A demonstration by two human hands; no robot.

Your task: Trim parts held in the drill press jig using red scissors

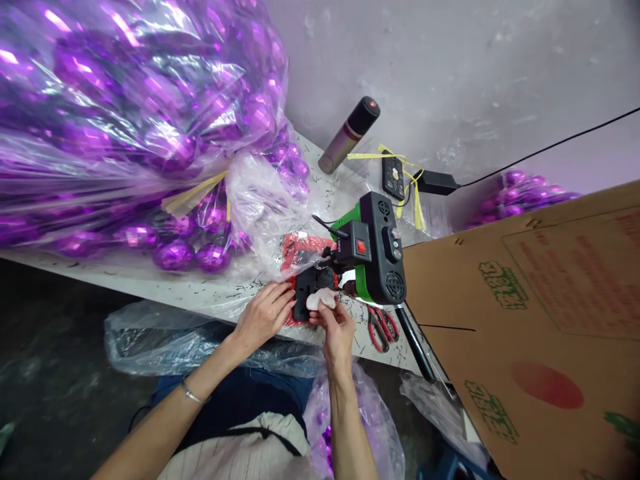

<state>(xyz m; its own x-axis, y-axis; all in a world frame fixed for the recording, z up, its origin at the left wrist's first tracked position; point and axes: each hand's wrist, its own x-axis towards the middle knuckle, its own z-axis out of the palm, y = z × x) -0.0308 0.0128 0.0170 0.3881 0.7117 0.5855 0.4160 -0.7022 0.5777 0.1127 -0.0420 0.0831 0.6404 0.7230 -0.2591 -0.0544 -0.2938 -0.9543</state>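
Note:
My right hand (pixel 340 330) pinches a crumpled white tissue or cloth (pixel 321 299) over the base of a small machine. Flat against the left edge of the black base (pixel 301 303) lies my left hand (pixel 265 310), its fingers stretched out and holding nothing. A red frame or mat (pixel 291 250) lies beneath that base. Just beyond my hands stands the machine's black and green upper body (pixel 383 250), with a red switch (pixel 361 247) on its side. Red-handled scissors or snips (pixel 383 328) rest right of my right hand.
Large clear bags of shiny purple balls (pixel 175 100) fill the left of the white table (pixel 200 288). A tumbler (pixel 350 133) and a black power strip (pixel 393 175) with yellow ties are at the back. A big cardboard box (pixel 540 320) blocks the right side.

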